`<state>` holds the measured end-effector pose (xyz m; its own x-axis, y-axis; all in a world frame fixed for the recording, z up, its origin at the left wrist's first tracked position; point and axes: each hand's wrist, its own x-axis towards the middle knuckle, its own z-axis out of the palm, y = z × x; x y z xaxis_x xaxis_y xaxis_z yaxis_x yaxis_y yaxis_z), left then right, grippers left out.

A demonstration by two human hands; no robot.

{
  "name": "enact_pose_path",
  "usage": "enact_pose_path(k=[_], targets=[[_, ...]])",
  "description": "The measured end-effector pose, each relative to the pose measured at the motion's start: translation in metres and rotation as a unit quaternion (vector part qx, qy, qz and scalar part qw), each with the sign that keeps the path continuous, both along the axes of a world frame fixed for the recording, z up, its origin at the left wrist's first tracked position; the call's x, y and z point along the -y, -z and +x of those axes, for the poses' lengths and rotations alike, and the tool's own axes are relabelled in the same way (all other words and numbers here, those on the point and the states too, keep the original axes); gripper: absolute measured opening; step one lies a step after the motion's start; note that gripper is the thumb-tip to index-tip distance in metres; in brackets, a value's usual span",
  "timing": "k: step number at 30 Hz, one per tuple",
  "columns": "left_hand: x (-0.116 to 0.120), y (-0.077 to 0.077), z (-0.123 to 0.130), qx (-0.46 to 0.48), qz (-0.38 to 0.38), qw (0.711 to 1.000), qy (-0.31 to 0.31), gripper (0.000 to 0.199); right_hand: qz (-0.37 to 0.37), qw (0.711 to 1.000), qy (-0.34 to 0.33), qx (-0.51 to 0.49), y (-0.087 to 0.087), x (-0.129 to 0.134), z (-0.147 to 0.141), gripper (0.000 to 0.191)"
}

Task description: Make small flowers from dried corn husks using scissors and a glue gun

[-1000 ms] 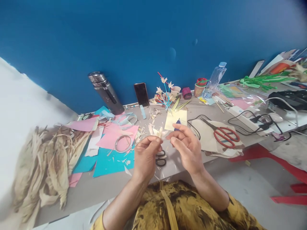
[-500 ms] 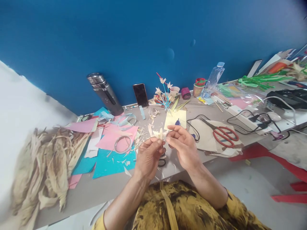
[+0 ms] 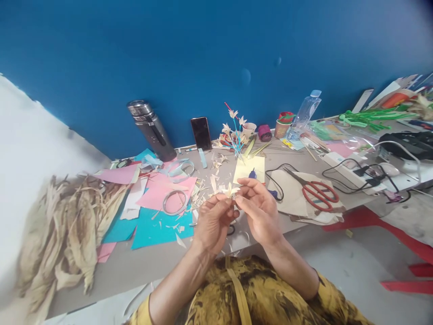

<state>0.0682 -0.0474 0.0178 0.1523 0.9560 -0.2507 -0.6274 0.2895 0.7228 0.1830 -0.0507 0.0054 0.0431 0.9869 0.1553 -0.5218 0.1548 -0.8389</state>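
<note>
Above the table's front edge, my left hand (image 3: 214, 222) pinches the base of a small cream flower (image 3: 230, 190) with pointed petals, which looks made of dried husk. My right hand (image 3: 260, 208) is closed around the flower's other side, thumb and fingers meeting at it. The fingertips hide the flower's lower part. Behind the hands, a bunch of similar husk flowers (image 3: 233, 131) stands on blue stems. A yellow paper pad (image 3: 244, 167) with a dark blue glue bottle (image 3: 252, 173) on it lies just beyond my right hand.
Red-handled scissors (image 3: 320, 195) lie on pale cloth at right, near a power strip (image 3: 350, 171) with black cables. Dried corn husks (image 3: 76, 225) pile at left, beside blue paper (image 3: 158, 230) and a tape roll (image 3: 175, 202). A thermos (image 3: 152, 131), phone (image 3: 200, 133) and bottle (image 3: 306, 113) stand by the wall.
Both hands have closed in on the flower, and its petals now point more upward. My right fingertips have come nearer to my left ones. The whole view has shifted slightly.
</note>
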Motion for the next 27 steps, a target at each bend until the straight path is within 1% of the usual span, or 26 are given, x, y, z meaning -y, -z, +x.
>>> enact_pose_path(k=[5, 11, 23, 27], targets=[[0.0020, 0.0001, 0.0003, 0.025, -0.009, 1.000, 0.002, 0.025, -0.007, 1.000, 0.018, -0.010, -0.0001, -0.0023, 0.0010, 0.027], [0.0015, 0.0041, -0.0006, 0.051, -0.011, 0.998, 0.028, 0.020, -0.034, 0.999, -0.009, -0.031, -0.0021, -0.0034, 0.0018, 0.025], [-0.0007, 0.0037, 0.0006, 0.083, -0.024, 0.995, 0.048, 0.025, 0.003, 0.999, 0.018, 0.046, 0.0050, -0.0022, 0.0020, 0.028], [-0.0014, 0.0033, 0.0022, 0.091, -0.023, 0.994, 0.049, 0.025, 0.022, 0.996, 0.037, 0.073, 0.0039, 0.0005, 0.0021, 0.027]])
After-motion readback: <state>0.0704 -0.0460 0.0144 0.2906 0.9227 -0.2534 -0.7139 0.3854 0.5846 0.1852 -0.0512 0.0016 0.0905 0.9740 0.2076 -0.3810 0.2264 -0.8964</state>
